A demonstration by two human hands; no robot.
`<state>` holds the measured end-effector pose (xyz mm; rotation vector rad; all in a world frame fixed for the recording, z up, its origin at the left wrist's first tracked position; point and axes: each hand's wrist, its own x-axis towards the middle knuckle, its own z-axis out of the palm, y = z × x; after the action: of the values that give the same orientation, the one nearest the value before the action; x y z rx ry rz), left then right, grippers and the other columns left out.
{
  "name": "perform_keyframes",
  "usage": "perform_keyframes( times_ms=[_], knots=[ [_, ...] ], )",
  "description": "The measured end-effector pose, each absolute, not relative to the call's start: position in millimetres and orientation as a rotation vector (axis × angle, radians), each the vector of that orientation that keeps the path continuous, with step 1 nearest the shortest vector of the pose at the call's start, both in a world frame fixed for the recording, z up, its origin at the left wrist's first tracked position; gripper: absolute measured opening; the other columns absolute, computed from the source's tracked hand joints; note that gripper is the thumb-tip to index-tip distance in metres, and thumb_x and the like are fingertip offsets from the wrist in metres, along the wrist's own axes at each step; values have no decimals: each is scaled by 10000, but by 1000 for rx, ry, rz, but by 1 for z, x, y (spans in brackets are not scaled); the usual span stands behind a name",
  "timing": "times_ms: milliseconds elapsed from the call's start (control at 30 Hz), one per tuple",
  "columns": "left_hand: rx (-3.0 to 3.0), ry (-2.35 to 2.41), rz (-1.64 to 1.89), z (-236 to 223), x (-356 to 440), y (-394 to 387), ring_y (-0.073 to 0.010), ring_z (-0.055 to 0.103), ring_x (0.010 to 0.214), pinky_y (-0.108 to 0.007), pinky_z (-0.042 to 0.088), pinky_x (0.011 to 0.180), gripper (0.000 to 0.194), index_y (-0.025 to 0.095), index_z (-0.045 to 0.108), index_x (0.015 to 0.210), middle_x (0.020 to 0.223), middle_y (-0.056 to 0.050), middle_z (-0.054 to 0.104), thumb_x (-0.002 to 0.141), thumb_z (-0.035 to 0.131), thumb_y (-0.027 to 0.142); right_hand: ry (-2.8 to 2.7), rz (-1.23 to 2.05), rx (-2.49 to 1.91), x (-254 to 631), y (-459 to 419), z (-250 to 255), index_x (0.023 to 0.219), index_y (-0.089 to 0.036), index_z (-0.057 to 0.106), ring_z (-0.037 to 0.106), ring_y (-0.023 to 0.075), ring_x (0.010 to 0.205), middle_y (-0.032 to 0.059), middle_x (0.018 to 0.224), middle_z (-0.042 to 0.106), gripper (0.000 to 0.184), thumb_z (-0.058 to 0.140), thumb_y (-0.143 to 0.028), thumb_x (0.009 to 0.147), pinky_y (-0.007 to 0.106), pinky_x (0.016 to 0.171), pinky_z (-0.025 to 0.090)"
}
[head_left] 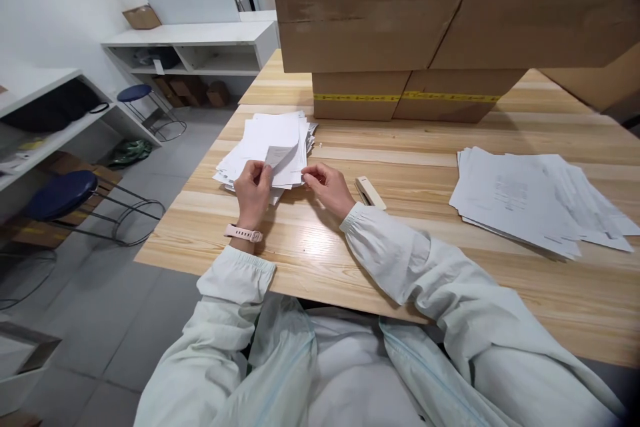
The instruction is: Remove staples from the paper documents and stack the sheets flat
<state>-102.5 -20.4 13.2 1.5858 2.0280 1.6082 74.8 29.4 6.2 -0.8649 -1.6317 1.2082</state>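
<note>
A loose stack of white paper sheets (267,130) lies near the table's left edge. My left hand (253,190), with a pink band on the wrist, pinches the lifted corner of a top sheet (281,155), which is folded back and shows print underneath. At the stack's lower right corner, my right hand (327,187) has thumb and forefinger closed on the edge of the paper. Exactly how many sheets those fingers grip is hidden. Just right of that hand, a cream stapler (370,193) rests on the wooden table (310,247).
Large cardboard boxes (370,13) are stacked at the back of the table. A second spread of printed sheets (520,197) lies on the right. Blue stools (63,195) and white shelves (195,33) stand to the left, beyond the table edge.
</note>
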Motion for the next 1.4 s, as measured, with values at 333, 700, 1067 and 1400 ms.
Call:
perform_keyframes(
  times_ms=[333, 700, 1067, 1400],
  knots=[
    [1833, 2134, 1586, 15, -102, -19, -198, 661, 859, -332, 500, 794, 345, 221, 710, 1117, 1006, -72, 730, 879, 489, 106, -1374, 1372, -896, 66, 29, 5, 861, -160, 674, 485, 100, 614, -23, 729, 608, 219, 686, -292, 686, 260, 614, 420],
    [2016, 1899, 1274, 14, -107, -25, -260, 557, 1132, -438, 461, 989, 354, 201, 731, 1079, 1117, -84, 692, 743, 798, 288, -1253, 1468, -866, 66, 28, 10, 801, -161, 700, 500, 98, 622, -15, 708, 644, 198, 721, -304, 666, 265, 633, 415],
    [1933, 1881, 1401, 12, -107, -24, -238, 603, 1065, -420, 483, 964, 219, 205, 758, 1006, 1034, -70, 741, 818, 720, 311, -1153, 1623, -831, 65, 25, 18, 808, -170, 689, 544, 95, 602, -3, 696, 682, 268, 762, -350, 623, 248, 580, 434],
    [1591, 1952, 1642, 2, -109, -17, -201, 683, 867, -338, 536, 833, 150, 164, 760, 878, 887, -53, 757, 830, 666, 270, -1172, 1570, -808, 66, 26, 14, 805, -164, 691, 489, 81, 536, -13, 649, 657, 254, 776, -349, 652, 245, 543, 404]
  ],
)
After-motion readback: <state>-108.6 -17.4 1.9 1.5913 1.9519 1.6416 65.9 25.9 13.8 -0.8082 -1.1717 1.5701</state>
